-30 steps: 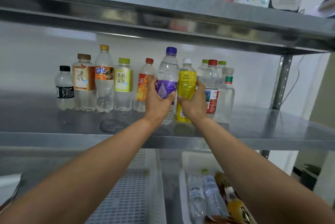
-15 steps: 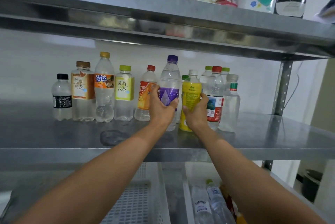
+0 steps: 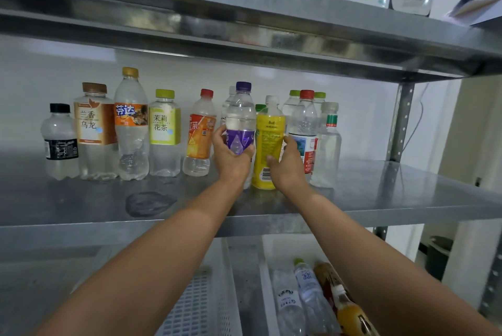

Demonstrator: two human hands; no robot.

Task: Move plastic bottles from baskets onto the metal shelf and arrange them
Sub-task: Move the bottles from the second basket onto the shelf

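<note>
Grey sheet metal fills the view: the middle shelf (image 3: 380, 199) carries a row of upright bottles against a white wall, and an upper shelf (image 3: 244, 4) above it holds more containers.

Both arms reach in from below. The left hand (image 3: 231, 156) grips the purple bottle (image 3: 240, 118) low on its label, fingers round its left side and thumb on its right. The right hand (image 3: 288, 164) grips the yellow bottle (image 3: 269, 129), thumb on the front and fingers curled round its right side. These 2 bottles stand upright side by side, touching, near the middle of the shelf. The yellow one's base rests on the metal; the purple one's base is mostly hidden by the left wrist.

To their left stand 5 bottles in a line: a black-cap bottle (image 3: 59, 142), a brown-cap bottle (image 3: 93, 129), a gold-cap bottle (image 3: 131, 123), a green-cap bottle (image 3: 165, 132) and a red-cap bottle (image 3: 199, 134). Just right of the yellow bottle is a tight cluster of clear bottles (image 3: 327, 145).

Below the shelf sit 2 white baskets. The left basket (image 3: 201, 303) shows only its mesh wall. The right basket (image 3: 264, 276) holds several bottles lying down, among them 2 clear ones and an orange one (image 3: 350, 314).
</note>
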